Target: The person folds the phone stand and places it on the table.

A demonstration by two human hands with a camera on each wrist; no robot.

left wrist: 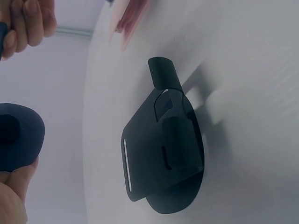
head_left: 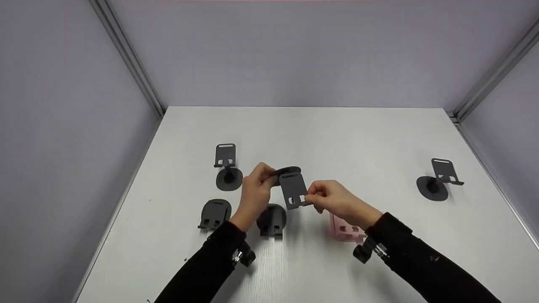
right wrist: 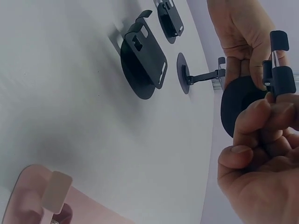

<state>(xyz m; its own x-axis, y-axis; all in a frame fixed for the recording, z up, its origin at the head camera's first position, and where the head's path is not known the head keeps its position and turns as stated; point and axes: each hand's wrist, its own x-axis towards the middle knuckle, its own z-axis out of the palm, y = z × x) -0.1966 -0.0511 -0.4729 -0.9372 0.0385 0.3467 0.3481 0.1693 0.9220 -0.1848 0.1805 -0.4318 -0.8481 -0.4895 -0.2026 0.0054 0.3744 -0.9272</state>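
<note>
Between my hands, above the table, is a dark grey folding phone stand [head_left: 293, 189] with a round base. My left hand [head_left: 257, 189] grips the round base [right wrist: 238, 100] at its edge. With thumb and fingers, my right hand [head_left: 332, 197] pinches the lower corner of the stand's plate, by the small hooked lips [right wrist: 282, 80]. Below the held stand, a folded dark stand [head_left: 271, 221] lies on the table, seen close up in the left wrist view. Partly hidden under my right forearm lies a pink stand [head_left: 345, 229].
Another folded dark stand [head_left: 215, 213] lies to the left, near my left sleeve. An unfolded dark stand [head_left: 228, 179] stands behind it, and a second unfolded stand [head_left: 432, 188] is at the far right. Pale walls [head_left: 294, 54] enclose the white table [head_left: 337, 139].
</note>
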